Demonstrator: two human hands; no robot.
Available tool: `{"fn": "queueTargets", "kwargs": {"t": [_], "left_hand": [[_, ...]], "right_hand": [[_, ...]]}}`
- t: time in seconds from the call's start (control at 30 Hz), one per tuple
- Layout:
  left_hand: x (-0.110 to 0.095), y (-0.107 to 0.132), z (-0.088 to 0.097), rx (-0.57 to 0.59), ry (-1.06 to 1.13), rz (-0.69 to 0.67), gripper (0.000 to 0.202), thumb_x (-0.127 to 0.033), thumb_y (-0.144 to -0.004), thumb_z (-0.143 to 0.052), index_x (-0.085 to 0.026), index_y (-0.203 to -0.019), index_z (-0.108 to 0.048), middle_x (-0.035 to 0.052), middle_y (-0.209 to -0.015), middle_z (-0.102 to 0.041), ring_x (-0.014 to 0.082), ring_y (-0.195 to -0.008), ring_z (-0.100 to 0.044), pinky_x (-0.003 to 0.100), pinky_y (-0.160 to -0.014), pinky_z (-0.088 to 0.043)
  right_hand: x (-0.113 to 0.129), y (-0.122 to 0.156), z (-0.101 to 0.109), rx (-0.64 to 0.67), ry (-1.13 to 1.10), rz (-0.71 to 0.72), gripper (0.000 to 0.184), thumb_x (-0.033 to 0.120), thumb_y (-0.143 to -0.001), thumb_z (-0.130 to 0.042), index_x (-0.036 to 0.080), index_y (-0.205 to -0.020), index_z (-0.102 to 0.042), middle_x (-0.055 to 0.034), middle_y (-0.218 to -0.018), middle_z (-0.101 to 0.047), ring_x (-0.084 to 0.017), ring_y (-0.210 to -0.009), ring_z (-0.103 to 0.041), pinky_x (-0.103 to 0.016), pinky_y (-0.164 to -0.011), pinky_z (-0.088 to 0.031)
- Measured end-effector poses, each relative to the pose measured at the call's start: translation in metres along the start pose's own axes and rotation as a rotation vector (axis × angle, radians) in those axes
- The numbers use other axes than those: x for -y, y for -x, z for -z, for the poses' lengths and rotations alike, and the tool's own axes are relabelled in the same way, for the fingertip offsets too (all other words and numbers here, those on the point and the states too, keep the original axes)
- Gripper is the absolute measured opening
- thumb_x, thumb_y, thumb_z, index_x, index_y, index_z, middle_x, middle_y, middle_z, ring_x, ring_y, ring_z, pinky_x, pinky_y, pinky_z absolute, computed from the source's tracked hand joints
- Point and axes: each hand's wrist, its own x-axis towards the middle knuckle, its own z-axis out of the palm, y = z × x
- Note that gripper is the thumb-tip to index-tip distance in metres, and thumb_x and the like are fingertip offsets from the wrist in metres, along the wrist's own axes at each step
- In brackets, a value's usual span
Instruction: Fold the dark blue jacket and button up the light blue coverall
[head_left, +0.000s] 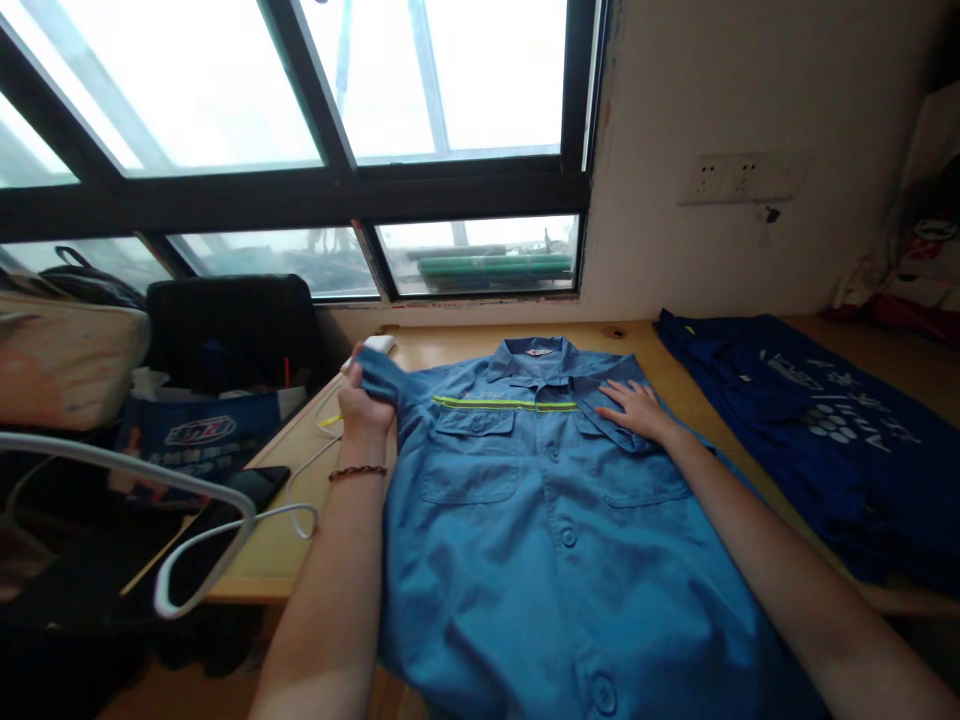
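A light-blue work shirt (480, 540) lies front side up over the wooden table, its collar toward the window and its lower part reaching past the near edge. It has buttons, two chest pockets and a yellow-green reflective stripe. At the left, my left hand (366, 405) is closed around the sleeve on that side and holds it lifted. My right hand (636, 408) rests flat with fingers spread on the other side of the chest, where a sleeve is folded over the front. The end of that sleeve is partly under my hand.
Dark-blue garments (795, 420) with white print lie on the table (259, 560) at the right. A white cable (225, 485) loops at the left, near a black flat object (262, 487). Bags and a black chair back (232, 330) stand left. Windows and a wall socket (746, 178) are behind.
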Motion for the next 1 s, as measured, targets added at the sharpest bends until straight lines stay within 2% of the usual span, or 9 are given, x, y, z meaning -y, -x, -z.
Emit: {"fn": "queueTargets", "kwargs": {"t": [0.13,0.2,0.37,0.47,0.57,0.63,0.73,0.87,1.0], "left_hand": [[-0.005,0.01,-0.025,0.415,-0.102,0.178,0.055,-0.057,-0.078,-0.036,-0.017,-0.11,-0.056,0.0127,-0.106,-0.06,0.0237,-0.097,-0.056,0.038,-0.079,-0.046],[0.001,0.011,-0.03,0.472,-0.211,0.185,0.059,-0.06,-0.077,-0.035,-0.015,-0.108,-0.056,0.0144,-0.108,-0.059,0.0246,-0.099,-0.056,0.039,-0.081,-0.044],[0.032,0.016,-0.04,0.442,-0.833,-0.121,0.049,-0.05,-0.075,-0.046,-0.012,-0.103,-0.059,0.0145,-0.107,-0.06,0.0246,-0.1,-0.055,0.037,-0.087,-0.04],[0.058,0.036,-0.052,0.664,-1.264,-0.371,0.044,-0.041,-0.078,-0.044,-0.012,-0.11,-0.056,0.0131,-0.119,-0.053,0.0232,-0.112,-0.046,0.034,-0.097,-0.033],[0.083,0.058,-0.059,0.878,-1.56,-0.38,0.052,-0.043,-0.082,-0.036,-0.013,-0.124,-0.043,0.0131,-0.134,-0.037,0.0241,-0.124,-0.031,0.037,-0.101,-0.025],[0.095,0.063,-0.059,0.873,-1.721,-0.287,0.06,-0.052,-0.083,-0.029,-0.017,-0.132,-0.032,0.0129,-0.139,-0.026,0.0292,-0.127,-0.022,0.047,-0.101,-0.02],[0.102,0.053,-0.053,0.75,-1.866,-0.194,0.067,-0.063,-0.079,-0.018,-0.026,-0.135,-0.022,0.0107,-0.143,-0.016,0.0352,-0.128,-0.014,0.056,-0.097,-0.014],[0.099,0.034,-0.046,0.634,-1.898,-0.128,0.073,-0.068,-0.075,-0.015,-0.028,-0.135,-0.022,0.0115,-0.143,-0.017,0.0379,-0.128,-0.012,0.057,-0.097,-0.01],[0.1,0.032,-0.043,0.622,-1.835,-0.163,0.075,-0.071,-0.072,-0.019,-0.029,-0.134,-0.026,0.0127,-0.142,-0.02,0.0397,-0.127,-0.012,0.058,-0.097,-0.007]], "right_hand": [[-0.002,-0.001,-0.002,-0.023,-0.001,0.009,0.066,0.07,-0.074,-0.025,0.033,-0.127,-0.039,0.0019,-0.135,-0.036,-0.033,-0.12,-0.03,-0.051,-0.096,-0.024],[-0.003,-0.002,-0.004,-0.034,-0.004,0.012,0.065,0.07,-0.075,-0.025,0.033,-0.126,-0.04,0.0018,-0.134,-0.037,-0.033,-0.119,-0.031,-0.051,-0.096,-0.025],[-0.003,-0.003,-0.005,-0.042,-0.011,0.019,0.063,0.068,-0.076,-0.028,0.031,-0.125,-0.042,-0.0012,-0.133,-0.039,-0.034,-0.119,-0.031,-0.054,-0.095,-0.024],[0.0,-0.002,-0.002,-0.061,-0.038,0.073,0.063,0.065,-0.077,-0.03,0.027,-0.125,-0.043,-0.0049,-0.132,-0.039,-0.032,-0.121,-0.029,-0.053,-0.097,-0.022],[0.006,-0.001,0.003,-0.067,-0.097,0.195,0.063,0.062,-0.078,-0.032,0.024,-0.128,-0.039,-0.0056,-0.134,-0.036,-0.028,-0.125,-0.026,-0.047,-0.1,-0.023],[0.01,0.0,0.006,-0.033,-0.115,0.26,0.062,0.062,-0.079,-0.032,0.026,-0.13,-0.037,-0.004,-0.135,-0.034,-0.026,-0.125,-0.026,-0.045,-0.1,-0.024],[0.015,0.001,0.008,0.021,-0.08,0.251,0.062,0.063,-0.078,-0.031,0.03,-0.13,-0.035,-0.0015,-0.136,-0.033,-0.029,-0.124,-0.027,-0.049,-0.099,-0.024],[0.016,0.003,0.009,0.059,-0.013,0.159,0.064,0.067,-0.076,-0.028,0.035,-0.131,-0.032,0.0023,-0.138,-0.028,-0.035,-0.124,-0.024,-0.056,-0.097,-0.022],[0.016,0.005,0.012,0.098,-0.011,0.15,0.065,0.069,-0.075,-0.025,0.037,-0.132,-0.028,0.005,-0.14,-0.024,-0.035,-0.125,-0.021,-0.057,-0.097,-0.019]]}}
